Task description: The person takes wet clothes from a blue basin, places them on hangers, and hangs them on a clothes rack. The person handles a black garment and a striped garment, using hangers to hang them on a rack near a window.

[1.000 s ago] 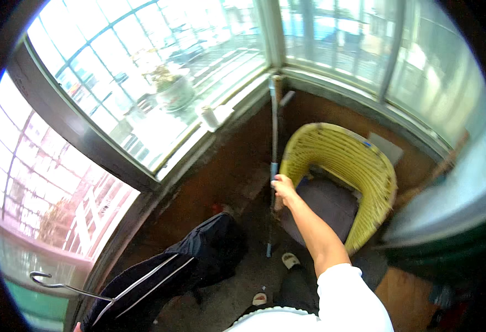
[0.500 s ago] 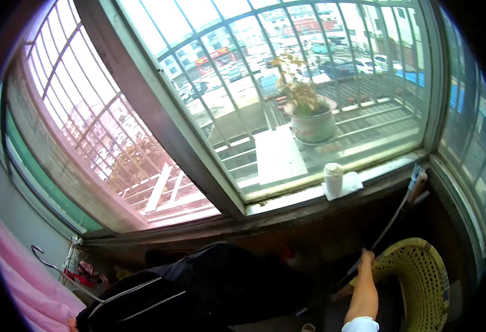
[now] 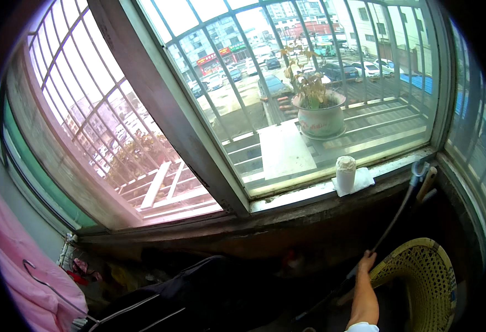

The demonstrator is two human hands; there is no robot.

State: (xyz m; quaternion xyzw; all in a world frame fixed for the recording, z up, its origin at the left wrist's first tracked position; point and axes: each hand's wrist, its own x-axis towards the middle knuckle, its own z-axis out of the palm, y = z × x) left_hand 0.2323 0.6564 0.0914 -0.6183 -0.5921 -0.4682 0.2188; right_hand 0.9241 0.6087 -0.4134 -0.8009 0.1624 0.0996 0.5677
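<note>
My right hand (image 3: pixel 367 261) is closed around a long thin pole (image 3: pixel 393 219), whose pale forked tip (image 3: pixel 419 169) rests near the window corner. The pole slants down past my hand into the dark at the lower middle. My left hand is out of the picture. At the lower left, a metal clothes hanger (image 3: pixel 53 290) points its hook up and left. A dark garment (image 3: pixel 193 285) spreads beside the hanger's wire; its outline is partly lost in shadow.
A woven yellow chair (image 3: pixel 428 276) stands right of my forearm. On the sill (image 3: pixel 287 200) sits a white cylinder (image 3: pixel 345 176) on a folded white cloth (image 3: pixel 366 180). A pink curtain (image 3: pixel 16 260) hangs at left. Beyond the glass are bars and a potted plant (image 3: pixel 321 119).
The view has tilted and shifted a little. The hanger and dark garment sit lower in the picture, toward the lower edge. My right hand keeps its grip on the pole.
</note>
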